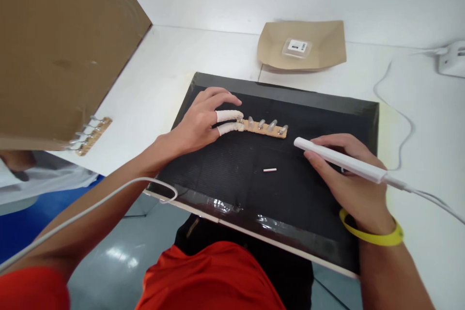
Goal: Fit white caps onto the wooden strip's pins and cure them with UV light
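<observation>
My left hand (201, 118), with white coverings on the thumb and index finger, pinches the left end of a tan strip (267, 127). Several clear, shiny curved pieces (272, 125) stand up along that strip. In my right hand (352, 174) is a white pen-shaped device (339, 159), held between thumb and fingers, with a cable leaving its rear end. Its blunt tip points left, a short way from the strip's right end. A small white stick (270, 170) lies on the black mat (218, 169) below the strip.
Behind the mat sits a brown paper tray (327, 51) holding a small clear labelled box (297, 47). A large brown board (61, 53) stands at the left, with a hooked strip (93, 136) by its lower edge. White cables (403, 147) run at right and across my left arm.
</observation>
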A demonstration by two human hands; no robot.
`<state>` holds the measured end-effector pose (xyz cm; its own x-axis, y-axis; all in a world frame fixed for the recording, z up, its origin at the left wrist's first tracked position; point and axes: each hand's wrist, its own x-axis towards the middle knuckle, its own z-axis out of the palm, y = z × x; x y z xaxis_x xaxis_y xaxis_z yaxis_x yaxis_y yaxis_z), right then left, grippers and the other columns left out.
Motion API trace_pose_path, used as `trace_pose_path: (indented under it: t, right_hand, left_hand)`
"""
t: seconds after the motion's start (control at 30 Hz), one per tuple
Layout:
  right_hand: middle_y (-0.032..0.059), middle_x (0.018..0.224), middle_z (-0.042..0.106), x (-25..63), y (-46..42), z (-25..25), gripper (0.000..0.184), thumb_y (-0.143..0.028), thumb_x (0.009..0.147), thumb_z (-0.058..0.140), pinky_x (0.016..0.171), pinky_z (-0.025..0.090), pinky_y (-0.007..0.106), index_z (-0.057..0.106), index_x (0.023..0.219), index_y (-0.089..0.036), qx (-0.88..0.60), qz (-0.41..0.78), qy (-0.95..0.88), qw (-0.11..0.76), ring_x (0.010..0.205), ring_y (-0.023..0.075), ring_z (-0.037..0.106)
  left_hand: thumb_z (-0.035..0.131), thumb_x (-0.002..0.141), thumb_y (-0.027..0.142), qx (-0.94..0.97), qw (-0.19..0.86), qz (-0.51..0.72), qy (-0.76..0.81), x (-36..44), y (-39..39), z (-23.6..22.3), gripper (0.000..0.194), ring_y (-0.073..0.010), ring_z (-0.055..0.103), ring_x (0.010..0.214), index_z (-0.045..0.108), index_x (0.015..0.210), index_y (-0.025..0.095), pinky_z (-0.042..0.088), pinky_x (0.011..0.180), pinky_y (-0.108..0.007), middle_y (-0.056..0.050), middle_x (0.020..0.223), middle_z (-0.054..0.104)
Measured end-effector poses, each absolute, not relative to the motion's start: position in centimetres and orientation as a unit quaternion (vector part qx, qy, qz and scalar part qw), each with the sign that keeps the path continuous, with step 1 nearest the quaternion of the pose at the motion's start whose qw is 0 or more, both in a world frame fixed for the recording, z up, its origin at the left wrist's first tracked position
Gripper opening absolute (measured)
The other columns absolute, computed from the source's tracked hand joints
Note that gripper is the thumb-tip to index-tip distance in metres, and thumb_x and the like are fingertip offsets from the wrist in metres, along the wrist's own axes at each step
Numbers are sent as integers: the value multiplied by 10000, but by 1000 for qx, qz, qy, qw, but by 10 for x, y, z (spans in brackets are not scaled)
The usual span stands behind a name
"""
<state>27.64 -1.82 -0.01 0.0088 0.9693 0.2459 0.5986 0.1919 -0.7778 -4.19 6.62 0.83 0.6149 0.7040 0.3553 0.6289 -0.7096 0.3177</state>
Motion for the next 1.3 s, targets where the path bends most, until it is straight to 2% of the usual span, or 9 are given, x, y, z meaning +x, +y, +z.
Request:
trace_pose_path:
  t: [0.3, 0.43, 0.67, 0.83, 0.97, 1.13, 1.3]
  right_hand:
    - [38, 971, 749, 278, -19, -1, 125, -335, 899, 792, 709, 547, 370, 726, 988, -277, -589, 229, -667, 394, 845, 229, 695]
    - [37, 968, 750, 278, -19, -2, 123, -334, 899, 795, 726, 555, 379, 728, 984, -277, -584, 223, -670, 400, 843, 231, 696]
    - [37, 985, 751, 280, -18, -5, 132, -328, 900, 800, 746, 553, 367, 735, 997, -267, -585, 222, -671, 398, 867, 222, 698]
    - [35, 984, 745, 280, -17, -9, 131, -327, 905, 793, 736, 547, 347, 734, 1001, -259, -579, 225, -675, 399, 863, 211, 692]
    - [33, 976, 742, 279, -17, -10, 122, -323, 910, 787, 731, 545, 340, 732, 995, -256, -576, 222, -684, 389, 856, 208, 689]
    - [32, 973, 741, 279, -17, -11, 127, -329, 908, 790, 712, 543, 332, 734, 996, -256, -572, 225, -687, 388, 849, 205, 690]
    - [30, 976, 740, 279, -16, -10, 118, -330, 913, 786, 715, 542, 335, 736, 997, -263, -577, 223, -686, 383, 852, 205, 688]
  left_hand:
    - [684, 1002, 255, 900, 101, 241, 350, -41, 78, 8, 132, -265, 596, 1280, 791, 1079, 246, 481, 1111, -494, -79, 1270, 743]
    - [709, 985, 250, 896, 121, 232, 360, -42, 85, 9, 128, -262, 594, 1269, 791, 1083, 261, 459, 1126, -505, -67, 1263, 739]
    - [712, 988, 319, 891, 128, 229, 370, -38, 95, 17, 122, -257, 617, 1226, 800, 1050, 262, 460, 1108, -499, -56, 1231, 744]
    - [648, 1022, 460, 883, 134, 199, 404, -48, 88, 23, 270, -274, 616, 1228, 801, 1090, 248, 441, 1113, -508, -56, 1228, 752]
    - [720, 957, 556, 881, 140, 166, 421, -58, 74, 11, 362, -298, 594, 1259, 801, 1110, 238, 435, 1103, -491, -82, 1282, 741]
    - [779, 930, 484, 874, 116, 167, 441, -54, 60, -9, 322, -304, 593, 1285, 797, 1118, 223, 411, 1116, -493, -92, 1296, 739]
    - [773, 952, 359, 859, 103, 205, 458, -47, 59, -19, 204, -283, 619, 1222, 798, 1076, 199, 446, 1060, -472, -82, 1254, 762]
